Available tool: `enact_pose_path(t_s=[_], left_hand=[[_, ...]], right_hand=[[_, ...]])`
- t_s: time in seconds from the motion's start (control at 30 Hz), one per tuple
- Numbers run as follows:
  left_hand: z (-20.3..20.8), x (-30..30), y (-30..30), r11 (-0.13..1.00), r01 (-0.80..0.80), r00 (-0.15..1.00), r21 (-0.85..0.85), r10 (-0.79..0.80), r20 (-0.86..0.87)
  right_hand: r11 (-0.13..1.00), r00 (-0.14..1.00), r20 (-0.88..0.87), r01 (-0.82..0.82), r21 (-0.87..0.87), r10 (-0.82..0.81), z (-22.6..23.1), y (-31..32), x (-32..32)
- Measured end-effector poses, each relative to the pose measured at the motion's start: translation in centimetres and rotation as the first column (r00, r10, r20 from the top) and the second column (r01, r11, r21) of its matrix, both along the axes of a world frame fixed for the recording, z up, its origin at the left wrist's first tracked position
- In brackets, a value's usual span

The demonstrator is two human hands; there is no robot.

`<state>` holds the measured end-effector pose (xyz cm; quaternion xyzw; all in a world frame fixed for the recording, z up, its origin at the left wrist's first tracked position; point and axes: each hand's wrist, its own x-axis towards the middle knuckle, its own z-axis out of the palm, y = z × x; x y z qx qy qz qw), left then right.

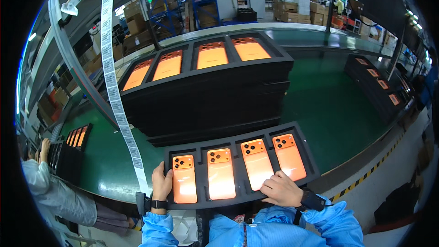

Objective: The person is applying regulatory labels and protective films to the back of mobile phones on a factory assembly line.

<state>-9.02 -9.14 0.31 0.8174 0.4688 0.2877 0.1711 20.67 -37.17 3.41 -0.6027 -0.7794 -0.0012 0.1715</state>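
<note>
In front of me lies a black tray [233, 142] with orange phones in its slots, camera bumps at the far end. My left hand [161, 182] is closed round the tray's left side, thumb on the rim beside the leftmost phone [184, 180]. Next to it is another phone [221, 174]. My right hand [281, 188] has curled fingers over the near right corner of the third phone [256, 162]. What those fingers pinch, if anything, is hidden. The rightmost phone [290, 158] lies just beyond that hand. Both wrists wear dark bands with small devices.
Behind the tray rises a tall stack of black trays [206, 100], its top one holding orange phones [212, 56]. A long white label strip [120, 105] hangs down to my left wrist. More trays [372, 84] stand far right on the green belt [315, 91]. A co-worker [64, 196] is at the left.
</note>
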Motion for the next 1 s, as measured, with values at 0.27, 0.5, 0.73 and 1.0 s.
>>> enact_pose_path(t_s=[0.27, 0.5, 0.73, 1.0], left_hand=[[3.5, -1.7, -4.3, 0.995, -0.028, 0.967, -0.093, 0.051, 0.251], [9.6, -9.0, -2.1, 0.962, -0.262, 0.802, -0.077, 0.262, 0.537], [13.8, -5.6, 3.9, 0.812, 0.181, 0.87, -0.555, 0.131, 0.475], [11.0, -7.2, 2.7, 0.707, 0.414, 0.865, -0.573, -0.11, 0.49]], right_hand=[[0.944, 0.983, -0.178, 0.022, 0.33, 0.04, 11.7, 1.2, 0.3], [0.731, 0.729, -0.264, -0.446, 0.517, 0.632, 14.9, 3.3, -4.7], [0.764, 0.657, -0.45, -0.319, 0.561, 0.605, 17.3, 2.2, -3.9], [0.841, 0.685, -0.513, -0.295, 0.454, 0.517, 12.3, 13.8, -9.3]])
